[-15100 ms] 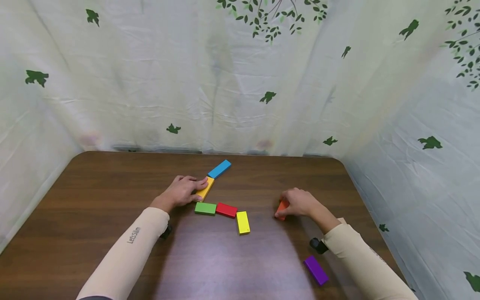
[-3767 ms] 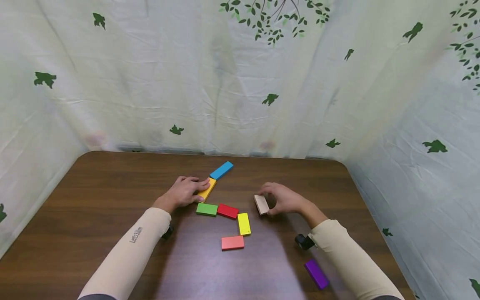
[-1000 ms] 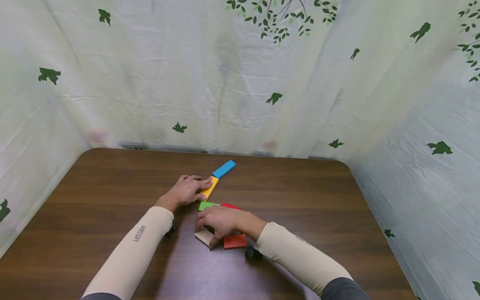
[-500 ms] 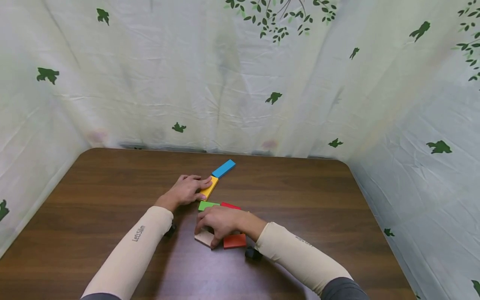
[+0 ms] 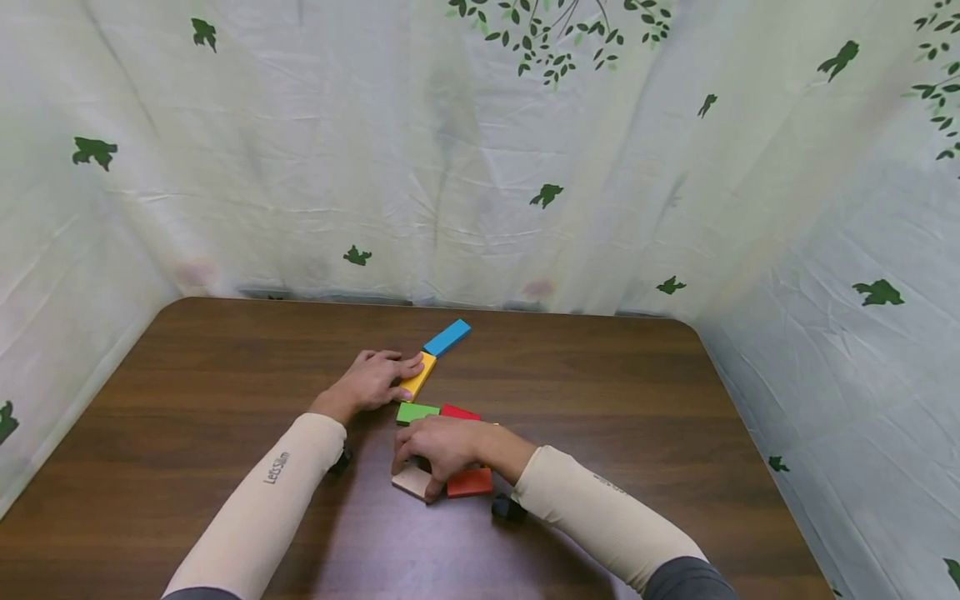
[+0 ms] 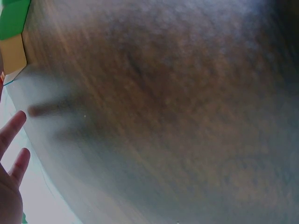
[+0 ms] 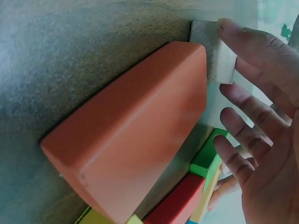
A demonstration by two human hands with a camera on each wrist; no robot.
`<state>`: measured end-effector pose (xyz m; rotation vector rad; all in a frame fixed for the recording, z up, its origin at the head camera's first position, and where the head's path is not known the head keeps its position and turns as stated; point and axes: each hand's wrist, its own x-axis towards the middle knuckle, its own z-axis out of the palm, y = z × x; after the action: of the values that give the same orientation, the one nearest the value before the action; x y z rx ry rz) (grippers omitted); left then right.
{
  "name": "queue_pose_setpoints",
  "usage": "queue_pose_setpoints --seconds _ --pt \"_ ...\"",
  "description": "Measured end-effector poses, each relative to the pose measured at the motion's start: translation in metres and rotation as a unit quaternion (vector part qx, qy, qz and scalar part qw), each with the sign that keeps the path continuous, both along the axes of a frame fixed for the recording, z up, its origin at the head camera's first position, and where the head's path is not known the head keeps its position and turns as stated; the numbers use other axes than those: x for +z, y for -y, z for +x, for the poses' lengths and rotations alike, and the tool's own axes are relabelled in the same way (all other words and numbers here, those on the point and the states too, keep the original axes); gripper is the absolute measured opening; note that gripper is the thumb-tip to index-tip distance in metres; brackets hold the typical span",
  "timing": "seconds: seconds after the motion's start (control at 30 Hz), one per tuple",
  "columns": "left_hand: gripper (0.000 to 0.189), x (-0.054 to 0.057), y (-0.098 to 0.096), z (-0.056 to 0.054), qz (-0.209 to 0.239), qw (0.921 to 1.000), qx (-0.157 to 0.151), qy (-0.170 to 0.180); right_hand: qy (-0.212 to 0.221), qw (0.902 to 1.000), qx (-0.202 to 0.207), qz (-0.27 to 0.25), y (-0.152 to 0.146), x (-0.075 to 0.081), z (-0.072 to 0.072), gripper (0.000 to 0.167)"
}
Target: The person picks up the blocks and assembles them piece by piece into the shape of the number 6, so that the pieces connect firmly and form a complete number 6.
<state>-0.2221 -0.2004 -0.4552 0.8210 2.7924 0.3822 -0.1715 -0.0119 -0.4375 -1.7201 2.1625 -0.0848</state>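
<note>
My right hand [image 5: 442,446] pinches a beige wooden block [image 5: 412,481] between thumb and fingers, low on the table. Just right of it lies an orange-red block [image 5: 470,482], large in the right wrist view, with a small gap between the two. My left hand [image 5: 371,381] rests thumb and index finger on an orange-yellow block [image 5: 421,375]; its other visible fingers stretch out straight in the left wrist view. A green block [image 5: 417,412] and a red block [image 5: 460,412] lie end to end behind my right hand. A yellow block [image 7: 96,217] is mostly hidden beneath my right wrist.
A blue block [image 5: 447,336] touches the far end of the orange-yellow one. The brown wooden table [image 5: 585,375] reaches back to a white curtain [image 5: 480,167] printed with green leaves. My right forearm [image 5: 600,508] crosses the table's near right side.
The orange-red block was set down near the yellow one. My right hand then carried the beige block leftward beside it, and just now shifted it slightly right. My left hand stayed put.
</note>
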Motion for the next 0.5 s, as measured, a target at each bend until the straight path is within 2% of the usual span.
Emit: queue_pose_setpoints --seconds 0.5 --pt "0.062 -0.0021 0.0000 -0.0010 -0.001 1.0000 0.001 -0.001 0.015 0.9998 -0.012 0.002 -0.0060 0.0003 -0.0004 0.049"
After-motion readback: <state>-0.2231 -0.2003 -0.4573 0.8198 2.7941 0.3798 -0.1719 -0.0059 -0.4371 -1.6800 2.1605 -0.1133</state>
